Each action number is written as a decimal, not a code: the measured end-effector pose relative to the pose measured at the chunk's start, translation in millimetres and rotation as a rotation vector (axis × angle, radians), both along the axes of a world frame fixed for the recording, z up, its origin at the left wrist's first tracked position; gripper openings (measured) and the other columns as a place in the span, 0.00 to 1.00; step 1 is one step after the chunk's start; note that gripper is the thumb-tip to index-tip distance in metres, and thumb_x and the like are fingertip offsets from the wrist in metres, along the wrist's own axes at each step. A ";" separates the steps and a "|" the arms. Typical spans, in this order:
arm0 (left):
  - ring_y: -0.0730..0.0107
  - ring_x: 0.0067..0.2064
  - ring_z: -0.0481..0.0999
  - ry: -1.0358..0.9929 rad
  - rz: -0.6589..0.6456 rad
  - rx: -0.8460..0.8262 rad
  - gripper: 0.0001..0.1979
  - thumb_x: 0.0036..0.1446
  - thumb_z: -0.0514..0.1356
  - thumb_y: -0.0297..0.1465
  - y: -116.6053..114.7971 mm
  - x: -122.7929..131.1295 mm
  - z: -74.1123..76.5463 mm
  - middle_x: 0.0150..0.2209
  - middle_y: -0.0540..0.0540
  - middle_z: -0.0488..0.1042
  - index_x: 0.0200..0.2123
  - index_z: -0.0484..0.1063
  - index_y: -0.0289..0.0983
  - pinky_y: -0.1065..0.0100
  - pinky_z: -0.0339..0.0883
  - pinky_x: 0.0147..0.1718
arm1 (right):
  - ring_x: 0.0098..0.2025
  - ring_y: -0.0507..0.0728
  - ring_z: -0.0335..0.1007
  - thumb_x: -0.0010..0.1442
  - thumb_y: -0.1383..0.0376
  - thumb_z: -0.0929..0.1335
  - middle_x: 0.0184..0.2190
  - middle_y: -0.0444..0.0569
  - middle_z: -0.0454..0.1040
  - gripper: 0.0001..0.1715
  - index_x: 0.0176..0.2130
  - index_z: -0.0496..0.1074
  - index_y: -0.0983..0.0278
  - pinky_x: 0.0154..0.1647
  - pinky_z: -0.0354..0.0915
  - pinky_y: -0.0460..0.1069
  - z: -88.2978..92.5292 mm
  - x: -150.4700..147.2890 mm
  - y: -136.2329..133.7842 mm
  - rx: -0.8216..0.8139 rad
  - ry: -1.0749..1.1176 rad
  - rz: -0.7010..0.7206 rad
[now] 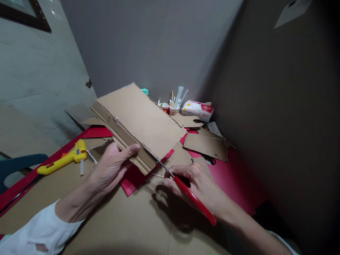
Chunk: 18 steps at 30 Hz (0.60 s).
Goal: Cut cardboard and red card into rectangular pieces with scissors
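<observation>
My left hand [114, 164] is closed on the lower edge of a folded cardboard piece [146, 120], its thumb pressed on the narrow flap. The cardboard is held up, tilted, above the table. My right hand [193, 182] grips a pair of red-handled scissors [195, 200], seen nearly edge-on. Their metal blade meets the near corner of the cardboard, along the fold beside the flap. How far the blades are apart cannot be made out. Below the piece lies a red strip [134, 180].
A yellow glue gun [66, 159] lies at left on the cardboard-covered table. Cardboard scraps [205, 145] lie at right on the red tabletop [239, 177]. Against the grey wall stand a paper cup [174, 111] with clear sticks and pencils, and a tissue pack [198, 110].
</observation>
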State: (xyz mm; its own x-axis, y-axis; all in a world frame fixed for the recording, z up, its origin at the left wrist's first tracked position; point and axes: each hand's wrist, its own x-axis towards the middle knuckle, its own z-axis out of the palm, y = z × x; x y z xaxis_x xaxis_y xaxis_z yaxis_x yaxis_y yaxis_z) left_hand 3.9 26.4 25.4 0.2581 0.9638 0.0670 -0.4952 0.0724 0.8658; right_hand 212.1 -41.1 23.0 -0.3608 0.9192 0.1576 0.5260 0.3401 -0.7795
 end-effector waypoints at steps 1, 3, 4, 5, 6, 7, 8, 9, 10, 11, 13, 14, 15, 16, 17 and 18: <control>0.70 0.30 0.80 0.003 -0.002 -0.001 0.08 0.48 0.73 0.26 0.1 -0.1 -0.2 0.29 0.50 0.81 0.31 0.77 0.36 0.72 0.78 0.31 | 0.23 0.48 0.45 0.66 0.58 0.66 0.20 0.37 0.52 0.24 0.22 0.56 0.62 0.24 0.47 0.45 -1.2 0.0 0.1 0.004 -0.003 0.002; 0.71 0.29 0.80 0.012 -0.010 -0.007 0.07 0.49 0.73 0.26 0.7 -0.5 -0.9 0.28 0.50 0.81 0.31 0.78 0.36 0.73 0.78 0.30 | 0.23 0.48 0.45 0.66 0.59 0.66 0.19 0.37 0.52 0.24 0.22 0.56 0.62 0.23 0.46 0.45 -2.7 0.1 0.7 0.002 0.000 0.006; 0.70 0.30 0.80 0.018 -0.015 -0.013 0.08 0.49 0.73 0.27 1.0 -0.7 -1.2 0.29 0.50 0.81 0.32 0.78 0.36 0.73 0.78 0.31 | 0.23 0.48 0.45 0.65 0.59 0.66 0.19 0.37 0.52 0.24 0.22 0.56 0.62 0.23 0.46 0.45 -2.9 0.2 1.0 0.000 0.003 0.003; 0.70 0.30 0.80 0.024 -0.020 -0.018 0.08 0.49 0.73 0.28 1.2 -0.9 -1.4 0.29 0.50 0.81 0.33 0.79 0.36 0.73 0.78 0.31 | 0.22 0.48 0.45 0.65 0.59 0.67 0.19 0.37 0.52 0.24 0.22 0.57 0.63 0.22 0.46 0.45 -2.7 0.1 1.3 -0.007 0.005 0.000; 0.70 0.30 0.80 0.030 -0.025 -0.023 0.09 0.48 0.73 0.28 1.4 -1.1 -1.6 0.29 0.50 0.81 0.34 0.79 0.36 0.73 0.77 0.30 | 0.22 0.47 0.45 0.64 0.58 0.68 0.18 0.37 0.53 0.24 0.22 0.58 0.63 0.22 0.46 0.45 -2.0 0.0 1.5 -0.021 0.005 -0.007; 0.70 0.29 0.80 0.034 -0.027 -0.025 0.09 0.48 0.73 0.28 1.4 -1.1 -1.7 0.28 0.50 0.81 0.33 0.80 0.35 0.74 0.77 0.29 | 0.22 0.47 0.46 0.63 0.58 0.69 0.18 0.37 0.54 0.24 0.22 0.59 0.63 0.22 0.46 0.44 -1.2 -0.4 1.5 -0.038 0.005 -0.011; 0.71 0.28 0.79 0.037 -0.028 -0.023 0.08 0.48 0.73 0.28 1.2 -1.1 -1.9 0.27 0.50 0.81 0.33 0.80 0.35 0.75 0.76 0.28 | 0.22 0.47 0.47 0.62 0.57 0.70 0.18 0.37 0.55 0.23 0.22 0.61 0.63 0.22 0.47 0.44 -0.2 -0.8 1.3 -0.061 0.003 -0.018; 0.71 0.27 0.79 0.042 -0.030 -0.022 0.08 0.48 0.73 0.27 0.7 -0.9 -2.2 0.27 0.50 0.80 0.32 0.80 0.35 0.75 0.76 0.27 | 0.22 0.47 0.48 0.61 0.56 0.70 0.18 0.37 0.57 0.22 0.22 0.62 0.63 0.22 0.47 0.44 0.6 -1.4 1.0 -0.087 0.000 -0.025; 0.71 0.26 0.79 0.046 -0.031 -0.019 0.08 0.48 0.73 0.27 0.1 -0.5 -2.7 0.27 0.50 0.80 0.33 0.80 0.35 0.75 0.75 0.27 | 0.22 0.48 0.49 0.61 0.55 0.71 0.18 0.37 0.58 0.22 0.23 0.64 0.63 0.22 0.48 0.44 1.3 -2.0 0.5 -0.119 -0.004 -0.031; 0.71 0.27 0.79 0.050 -0.032 -0.016 0.08 0.48 0.73 0.27 -0.7 0.0 -3.4 0.27 0.50 0.81 0.34 0.81 0.35 0.75 0.76 0.28 | 0.23 0.48 0.50 0.60 0.54 0.71 0.19 0.37 0.59 0.21 0.24 0.65 0.63 0.22 0.48 0.44 1.7 -2.6 -0.1 -0.149 -0.008 -0.036; 0.69 0.29 0.80 0.062 -0.038 -0.015 0.09 0.50 0.72 0.26 -2.8 1.1 -5.0 0.30 0.48 0.82 0.37 0.81 0.35 0.73 0.77 0.30 | 0.23 0.48 0.52 0.60 0.52 0.71 0.19 0.37 0.60 0.21 0.26 0.66 0.63 0.22 0.50 0.44 1.7 -3.5 -1.3 -0.188 -0.017 -0.050; 0.68 0.31 0.81 0.070 -0.042 -0.015 0.10 0.51 0.71 0.26 -3.9 1.6 -5.8 0.31 0.48 0.82 0.39 0.81 0.35 0.72 0.77 0.32 | 0.24 0.49 0.53 0.60 0.52 0.71 0.20 0.38 0.61 0.20 0.27 0.67 0.62 0.23 0.51 0.44 1.4 -3.8 -1.6 -0.200 -0.016 -0.051; 0.66 0.32 0.82 0.080 -0.048 -0.014 0.11 0.52 0.71 0.26 -5.0 2.0 -6.5 0.32 0.47 0.83 0.40 0.81 0.35 0.71 0.78 0.33 | 0.25 0.49 0.55 0.60 0.51 0.71 0.21 0.38 0.62 0.20 0.27 0.68 0.62 0.24 0.52 0.44 1.1 -4.1 -1.9 -0.204 -0.014 -0.050; 0.65 0.33 0.82 0.089 -0.054 -0.013 0.11 0.52 0.70 0.27 -6.2 2.4 -6.9 0.33 0.47 0.83 0.41 0.81 0.35 0.70 0.78 0.34 | 0.26 0.49 0.56 0.61 0.51 0.70 0.22 0.39 0.64 0.20 0.28 0.68 0.62 0.25 0.53 0.44 0.8 -4.2 -2.0 -0.198 -0.012 -0.047; 0.64 0.34 0.82 0.095 -0.057 -0.013 0.11 0.52 0.70 0.27 -7.3 2.6 -7.1 0.32 0.46 0.83 0.41 0.81 0.35 0.70 0.78 0.34 | 0.27 0.50 0.56 0.61 0.51 0.70 0.23 0.39 0.64 0.20 0.27 0.68 0.62 0.26 0.54 0.44 0.5 -4.4 -2.0 -0.184 -0.014 -0.044; 0.64 0.33 0.82 0.098 -0.057 -0.009 0.09 0.52 0.70 0.27 -8.4 2.9 -7.0 0.31 0.47 0.83 0.39 0.81 0.35 0.70 0.78 0.34 | 0.27 0.49 0.55 0.61 0.51 0.70 0.23 0.39 0.64 0.21 0.26 0.67 0.63 0.26 0.53 0.44 0.4 -4.7 -1.9 -0.167 -0.019 -0.047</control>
